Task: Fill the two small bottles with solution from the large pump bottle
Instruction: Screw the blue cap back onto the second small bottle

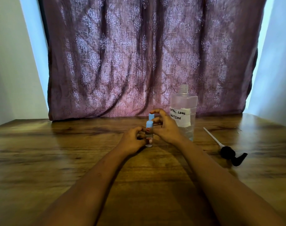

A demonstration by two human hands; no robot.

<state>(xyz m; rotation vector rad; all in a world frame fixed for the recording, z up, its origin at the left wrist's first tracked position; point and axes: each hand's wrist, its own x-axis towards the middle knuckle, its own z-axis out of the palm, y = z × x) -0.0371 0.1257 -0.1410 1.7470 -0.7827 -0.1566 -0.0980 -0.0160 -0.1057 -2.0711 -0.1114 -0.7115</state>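
Head view: near small bottle (149, 136) stands upright mid-table, left hand (133, 141) pinching its body, right hand (165, 128) curled at its blue cap (149, 123).

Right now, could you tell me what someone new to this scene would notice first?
Probably both hands meeting at the table's centre: the left hand steadies a small clear bottle with a blue cap, and the right hand closes around a second blue-capped bottle just behind it. To their right stands the large clear bottle, hand-labelled as contact lens solution, its neck open. Its black pump head lies on the wooden table further right.
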